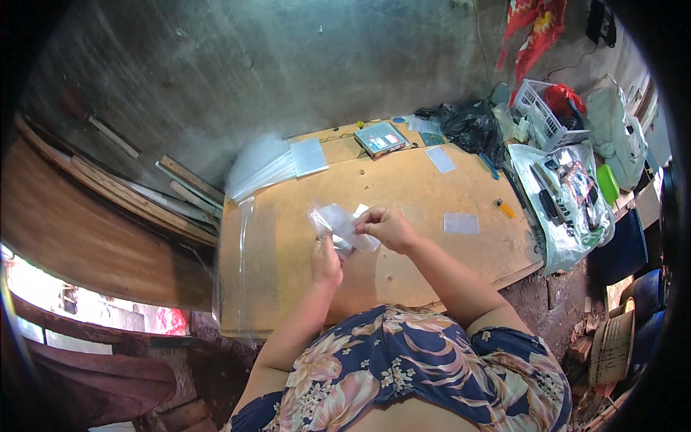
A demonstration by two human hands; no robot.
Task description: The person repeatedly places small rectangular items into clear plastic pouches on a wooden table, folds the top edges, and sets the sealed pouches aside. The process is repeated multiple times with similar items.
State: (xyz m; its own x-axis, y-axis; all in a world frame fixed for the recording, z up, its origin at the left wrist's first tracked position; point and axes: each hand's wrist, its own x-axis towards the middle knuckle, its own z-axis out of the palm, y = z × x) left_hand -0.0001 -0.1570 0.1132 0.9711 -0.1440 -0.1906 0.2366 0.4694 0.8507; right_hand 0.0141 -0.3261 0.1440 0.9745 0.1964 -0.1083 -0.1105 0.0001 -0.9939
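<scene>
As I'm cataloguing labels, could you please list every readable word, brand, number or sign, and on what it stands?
None is clear enough to quote.
Flat box on the table: printing too small to read.
Plastic bag, right: green marks, too blurred.
Red hanging cloth: yellow pattern, nothing readable.
Held clear plastic: no print visible.

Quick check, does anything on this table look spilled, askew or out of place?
Nothing looks spilled. At the far left of the table, the clear plastic sheets are fanned unevenly instead of squared up. A small orange object, perhaps a lighter, lies loose near the right edge.
</scene>
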